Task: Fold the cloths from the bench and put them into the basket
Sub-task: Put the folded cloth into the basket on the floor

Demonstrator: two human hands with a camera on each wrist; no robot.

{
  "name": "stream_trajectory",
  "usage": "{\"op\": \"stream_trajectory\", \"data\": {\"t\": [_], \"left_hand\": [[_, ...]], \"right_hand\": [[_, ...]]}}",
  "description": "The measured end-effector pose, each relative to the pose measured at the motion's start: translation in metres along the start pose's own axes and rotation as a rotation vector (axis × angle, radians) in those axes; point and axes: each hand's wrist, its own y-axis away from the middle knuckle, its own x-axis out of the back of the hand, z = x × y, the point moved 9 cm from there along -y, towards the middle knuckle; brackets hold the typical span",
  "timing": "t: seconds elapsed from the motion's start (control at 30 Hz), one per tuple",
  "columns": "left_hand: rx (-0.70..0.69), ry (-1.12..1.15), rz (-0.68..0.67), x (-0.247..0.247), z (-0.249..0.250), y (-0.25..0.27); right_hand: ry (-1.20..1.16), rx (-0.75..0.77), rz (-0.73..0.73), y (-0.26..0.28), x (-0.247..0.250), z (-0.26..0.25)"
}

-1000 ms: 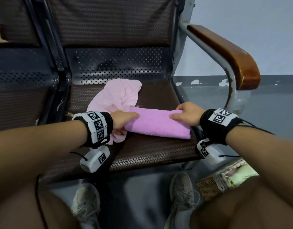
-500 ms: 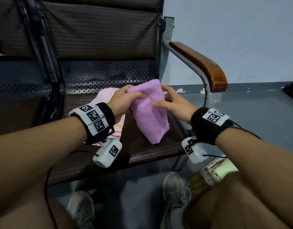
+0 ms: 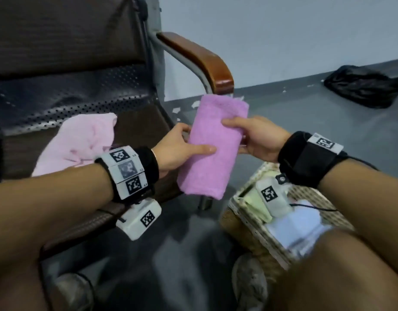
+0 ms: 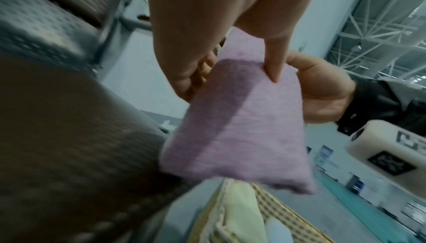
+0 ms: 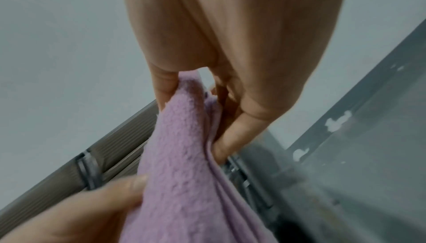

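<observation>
Fold risk: folded lilac terry cloth (image 3: 213,149) held airborne, left hand (image 3: 178,151) and right hand (image 3: 258,140) each pinching edge; layers unfold if either grip slackens before woven wicker basket (image 3: 245,232).

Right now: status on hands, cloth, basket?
Left hand and right hand both grip the folded purple cloth, held off the bench. Basket below right, partly filled. Pale pink cloth unfolded on bench.

Basket (image 3: 245,223) at lower right of the head view: mouth open upward, part filled with folded cloths (image 3: 256,203). Right wrist's camera box (image 3: 273,199) hangs over its near corner. Armrest (image 3: 200,57) juts out upper centre. Bare floor (image 3: 328,122) beyond the basket.
</observation>
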Motion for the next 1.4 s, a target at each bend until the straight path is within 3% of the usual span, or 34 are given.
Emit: {"op": "stream_trajectory", "data": {"t": [0.17,0.33,0.57,0.7,0.77,0.97,1.07,1.17,1.27,1.33,1.4], "left_hand": [[0.082,0.067,-0.180,-0.138,-0.019,-0.039],[0.192,0.028,-0.222,-0.251,-0.076,-0.059],[0.302,-0.235,-0.380,-0.339,-0.151,-0.069],[0.205,-0.564,-0.490,-0.356,-0.166,-0.071],[0.159,-0.661,-0.484,-0.359,-0.168,-0.076],[0.178,-0.688,-0.439,-0.349,-0.168,-0.091],[0.198,-0.600,-0.435,-0.338,-0.156,-0.092],[0.210,-0.420,-0.388,-0.309,-0.125,-0.097],[0.174,-0.292,-0.319,-0.256,-0.079,-0.101],[0.114,-0.286,-0.279,-0.213,-0.045,-0.098],[0.066,-0.310,-0.224,-0.163,-0.017,-0.090]], "right_hand": [[-0.040,-0.133,0.250,0.045,0.136,0.057],[-0.269,-0.264,0.435,0.090,0.216,0.160],[-0.372,-0.489,0.589,0.124,0.252,0.296],[-0.389,-0.520,0.654,0.126,0.253,0.336],[-0.373,-0.498,0.683,0.120,0.255,0.342],[-0.281,-0.533,0.646,0.100,0.258,0.338],[-0.032,-0.561,0.588,0.092,0.265,0.311],[0.392,-0.503,0.538,0.080,0.266,0.249],[0.662,-0.398,0.451,0.060,0.243,0.169],[0.737,-0.332,0.378,0.042,0.217,0.123],[0.668,-0.269,0.271,0.023,0.179,0.086]]}}
